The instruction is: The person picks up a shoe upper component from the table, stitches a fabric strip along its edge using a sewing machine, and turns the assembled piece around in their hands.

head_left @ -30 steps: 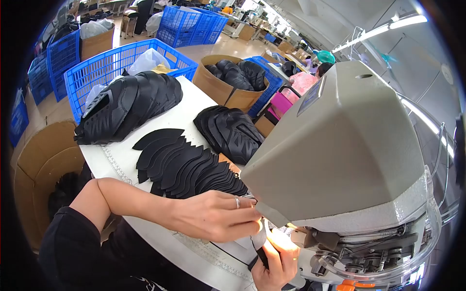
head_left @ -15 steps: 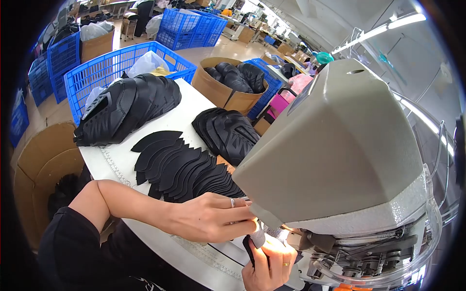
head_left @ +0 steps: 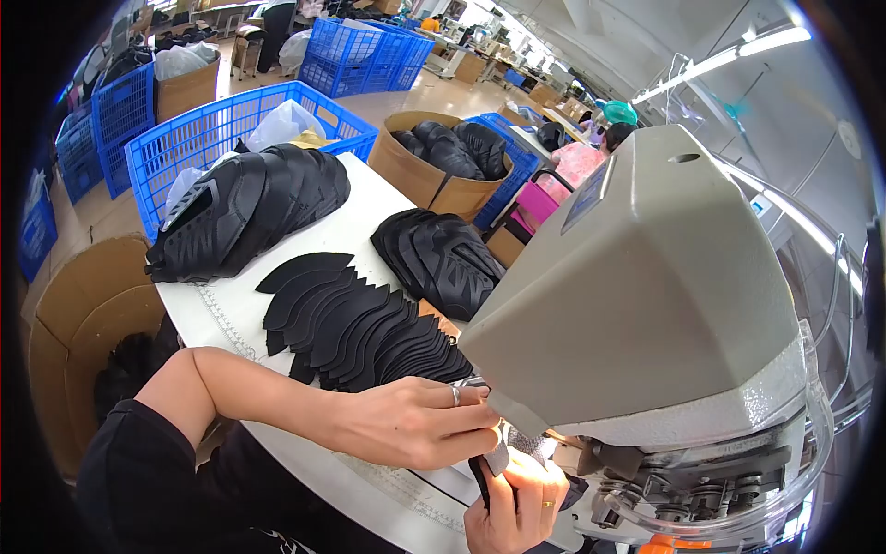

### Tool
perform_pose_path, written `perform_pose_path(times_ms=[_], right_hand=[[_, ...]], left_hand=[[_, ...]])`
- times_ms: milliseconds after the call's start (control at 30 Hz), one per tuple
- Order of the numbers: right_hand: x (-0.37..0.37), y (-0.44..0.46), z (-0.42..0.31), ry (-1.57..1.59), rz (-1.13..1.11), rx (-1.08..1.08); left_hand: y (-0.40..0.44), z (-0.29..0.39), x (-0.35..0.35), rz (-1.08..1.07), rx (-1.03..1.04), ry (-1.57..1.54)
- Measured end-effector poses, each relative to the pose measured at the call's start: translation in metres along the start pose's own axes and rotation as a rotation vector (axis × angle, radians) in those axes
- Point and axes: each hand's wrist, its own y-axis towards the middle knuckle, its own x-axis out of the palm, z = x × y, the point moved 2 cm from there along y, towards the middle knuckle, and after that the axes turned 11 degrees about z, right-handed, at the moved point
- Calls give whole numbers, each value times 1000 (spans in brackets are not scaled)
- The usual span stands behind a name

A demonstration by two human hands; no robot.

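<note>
Under the head of a grey sewing machine [head_left: 637,277], both hands hold a black and grey shoe piece [head_left: 496,459]. My left hand [head_left: 406,423], wearing a silver ring, reaches across from the left with its fingers closed at the piece's upper edge; the fingertips are partly hidden by the machine head. Below it, my right hand [head_left: 517,508], with a gold ring, pinches the piece between thumb and fingers. A bright lamp lights this spot. Beside my left hand, overlapping curved black fabric pieces [head_left: 360,323] lie fanned out on the white table [head_left: 369,189].
Stacked black shoe uppers [head_left: 258,208] and another pile of uppers [head_left: 438,258] sit on the table. Behind are a blue crate [head_left: 249,103] and a cardboard box [head_left: 406,157] of uppers. A cardboard bin [head_left: 83,305] stands left. A person in pink [head_left: 580,166] sits beyond the machine.
The view has shifted slightly, showing more of the seated person. Both hands remain at the machine holding the shoe piece, with only slight movement.
</note>
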Motion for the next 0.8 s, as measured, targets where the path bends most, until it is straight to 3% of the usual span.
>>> perform_pose_path(times_ms=[233,333,567,800], right_hand=[[4,-2,-8,-108,65,-16],[5,3,-12,-66,190,-79],[8,-2,-15,-122,208,-41],[7,5,-22,-54,309,-57]], left_hand=[[0,-2,-1,-24,-3,-18],[1,-3,-2,-41,-3,-32],[0,-2,-4,-79,-32,-43],[3,1,-5,-98,48,44]])
